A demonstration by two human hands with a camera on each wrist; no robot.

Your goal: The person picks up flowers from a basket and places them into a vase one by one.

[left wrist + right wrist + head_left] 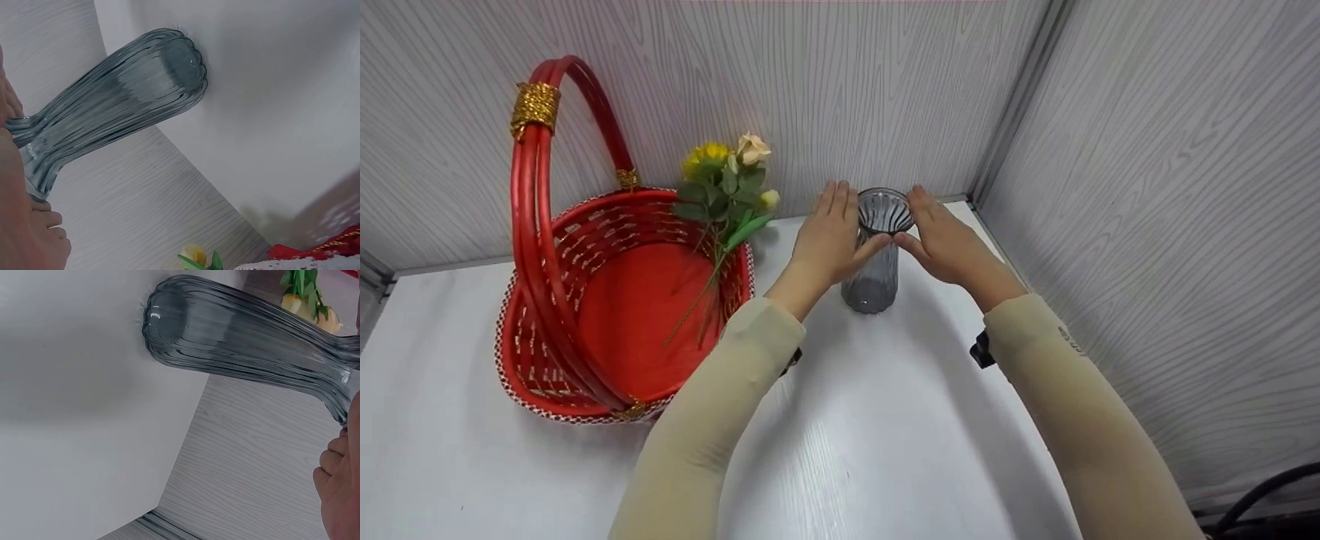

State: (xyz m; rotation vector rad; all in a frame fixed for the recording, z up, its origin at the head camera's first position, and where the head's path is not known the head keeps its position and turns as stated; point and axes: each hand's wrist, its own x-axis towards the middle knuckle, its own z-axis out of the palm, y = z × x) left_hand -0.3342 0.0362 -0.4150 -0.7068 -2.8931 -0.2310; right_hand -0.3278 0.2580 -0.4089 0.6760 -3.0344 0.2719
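Observation:
A grey ribbed glass vase (874, 281) with a flared rim stands upright on the white table. My left hand (829, 236) lies along the left side of its rim, fingers straight and pointing to the back. On the opposite side my right hand (949, 240) mirrors it, fingers extended. Both thumbs reach toward each other at the near edge of the rim. From the left wrist view, the vase (124, 93) narrows at the neck beside the left hand (28, 219). Through the vase (236, 337) nothing shows inside in the right wrist view.
Left of the vase sits a red woven basket (622, 300) with a tall handle (540, 187) and gold ties. Artificial flowers (727, 180), yellow and cream, lean on its right rim, stems inside. Grey wood-grain panels (825, 90) border the table (840, 450) at the back and right.

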